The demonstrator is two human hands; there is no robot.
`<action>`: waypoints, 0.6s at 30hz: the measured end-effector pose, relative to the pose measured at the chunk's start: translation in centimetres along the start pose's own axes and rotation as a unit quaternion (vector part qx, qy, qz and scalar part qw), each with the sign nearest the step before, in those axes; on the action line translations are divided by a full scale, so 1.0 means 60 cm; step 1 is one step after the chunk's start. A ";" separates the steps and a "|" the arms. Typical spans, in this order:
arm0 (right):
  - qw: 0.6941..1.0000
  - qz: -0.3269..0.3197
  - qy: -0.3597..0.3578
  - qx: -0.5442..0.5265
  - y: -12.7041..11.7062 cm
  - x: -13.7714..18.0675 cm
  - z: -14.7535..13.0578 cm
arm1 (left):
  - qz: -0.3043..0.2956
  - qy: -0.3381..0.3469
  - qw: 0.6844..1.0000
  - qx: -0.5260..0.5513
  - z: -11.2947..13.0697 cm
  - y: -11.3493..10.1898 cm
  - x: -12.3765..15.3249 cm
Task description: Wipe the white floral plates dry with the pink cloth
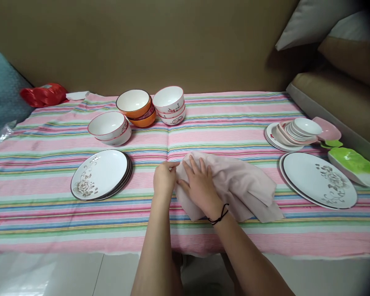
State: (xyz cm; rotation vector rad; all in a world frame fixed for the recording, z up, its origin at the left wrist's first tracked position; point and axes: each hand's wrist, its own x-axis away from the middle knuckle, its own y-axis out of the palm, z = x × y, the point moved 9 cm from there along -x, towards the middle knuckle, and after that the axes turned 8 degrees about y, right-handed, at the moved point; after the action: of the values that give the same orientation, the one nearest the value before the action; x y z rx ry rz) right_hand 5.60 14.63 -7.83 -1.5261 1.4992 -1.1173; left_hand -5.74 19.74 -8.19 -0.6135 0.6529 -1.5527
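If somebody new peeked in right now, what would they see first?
Probably the rumpled pinkish-beige cloth in the middle of the striped tablecloth, with the right hand spread on it and the left hand at its left edge. Next might come the stack with orange bowls at the back, left of centre, and the bright green-and-white dish at the far right.

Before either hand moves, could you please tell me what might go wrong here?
The rumpled, pale pinkish cloth, with the flat right hand on it and the curled left hand at its edge, could drag the multicoloured striped tablecloth beneath.
The stack of round orange bowls with white insides sits askew, so a tug might topple it.
The tilted stack of small round white bowls might slip.
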 end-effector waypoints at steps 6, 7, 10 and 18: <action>1.000 0.001 0.008 -0.002 -0.003 0.002 -0.001 | -0.019 -0.025 0.999 -0.021 -0.002 0.003 0.005; 1.000 0.002 0.007 -0.004 -0.004 0.002 -0.002 | -0.021 -0.033 0.999 -0.025 -0.002 0.003 0.006; 1.000 0.000 -0.001 -0.012 -0.008 0.002 -0.005 | -0.024 -0.039 0.998 -0.035 0.002 0.001 0.009; 0.999 0.015 -0.028 -0.021 -0.020 0.002 -0.016 | -0.031 -0.044 0.997 -0.046 -0.002 0.000 0.011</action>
State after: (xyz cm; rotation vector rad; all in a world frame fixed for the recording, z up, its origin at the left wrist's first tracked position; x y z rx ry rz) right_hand 5.16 14.65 -6.34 -1.5452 1.5130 -1.0233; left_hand -5.86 19.11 -8.30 -0.7741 0.6462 -1.5508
